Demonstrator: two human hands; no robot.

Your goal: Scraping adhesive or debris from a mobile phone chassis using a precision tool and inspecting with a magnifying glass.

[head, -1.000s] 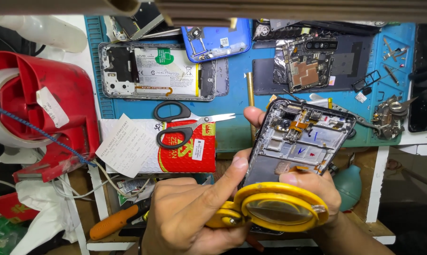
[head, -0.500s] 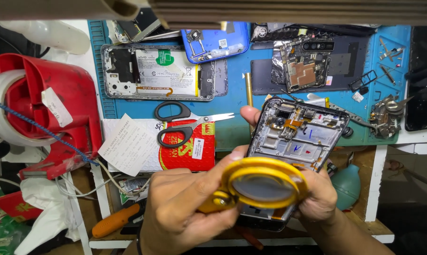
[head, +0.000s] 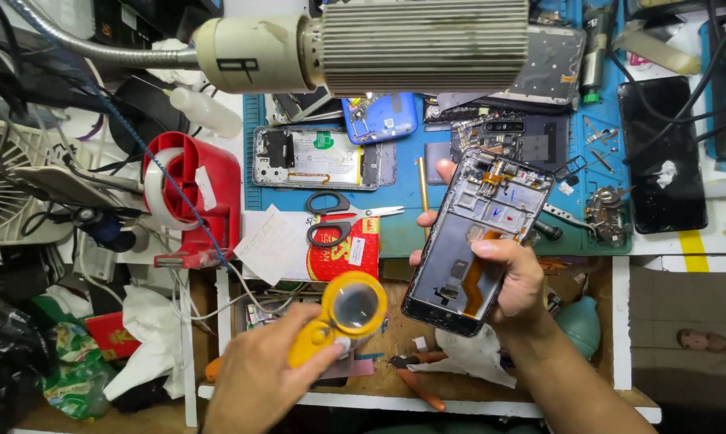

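Phone [head: 477, 233], back off and insides bare, sits tilted in your right hand [head: 514, 281], fingers wrapped round its edges, above the desk's front edge. Your left hand [head: 262, 374] grips the yellow magnifier [head: 343, 315] by its handle, lens well left of the phone. Scissors [head: 339, 219] lie on the blue mat [head: 399, 233] just beyond, near a red tape dispenser [head: 194, 197].

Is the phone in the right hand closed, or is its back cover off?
Open: the phone in the right hand shows its bare frame, an orange flex cable and small boards, with no back cover on it.
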